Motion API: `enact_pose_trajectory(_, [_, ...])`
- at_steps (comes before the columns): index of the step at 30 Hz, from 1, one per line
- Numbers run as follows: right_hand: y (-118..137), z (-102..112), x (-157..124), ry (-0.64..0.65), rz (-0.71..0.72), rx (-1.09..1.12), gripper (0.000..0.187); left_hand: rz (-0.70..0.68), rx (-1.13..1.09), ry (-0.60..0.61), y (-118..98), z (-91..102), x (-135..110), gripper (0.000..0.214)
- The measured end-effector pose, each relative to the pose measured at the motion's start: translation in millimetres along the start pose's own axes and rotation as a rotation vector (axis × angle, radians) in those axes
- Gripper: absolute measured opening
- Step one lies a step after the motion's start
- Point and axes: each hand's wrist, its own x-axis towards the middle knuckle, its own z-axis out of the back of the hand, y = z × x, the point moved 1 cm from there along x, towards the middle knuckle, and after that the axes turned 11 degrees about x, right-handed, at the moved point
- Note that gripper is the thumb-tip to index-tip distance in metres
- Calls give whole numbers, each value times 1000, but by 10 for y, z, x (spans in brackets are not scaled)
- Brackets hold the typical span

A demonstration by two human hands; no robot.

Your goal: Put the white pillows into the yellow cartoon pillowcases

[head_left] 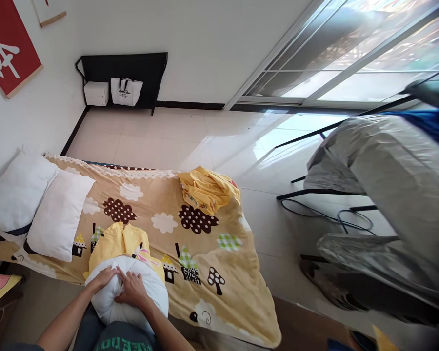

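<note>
Pillows (60,212) lie on the bed (237,263), left of the cushion (155,287).

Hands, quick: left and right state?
Left hand: touching the plump white fabric pillow; can't tell whether its grip is closed.
Right hand: on the same pillow; grip can't be told either.

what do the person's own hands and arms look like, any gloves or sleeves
The left hand and right hand have no gloves, and both forearms are bare, with no watch showing. A bit of dark sleeve shows at the lower left. The dark top has green block letters, cut off by the frame.
</note>
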Motion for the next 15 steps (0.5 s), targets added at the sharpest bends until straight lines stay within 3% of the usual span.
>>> enact_pose_trajectory(5, [-87,-65,-49,-16,23,3,89,153,167,-145,15,166,291,36])
enact_pose_trajectory(10, [-153,-103,-114,-39,8,2,86,298,275,-52,35,35,541,37])
enact_pose_trajectory(12, [-183,-102,-121,-47,-1,-3,86,304,283,-41,87,-20,563,35])
enact_pose_trajectory(15, [-231,-92,-103,-69,-9,-12,85,210,281,-117,194,-24,523,34])
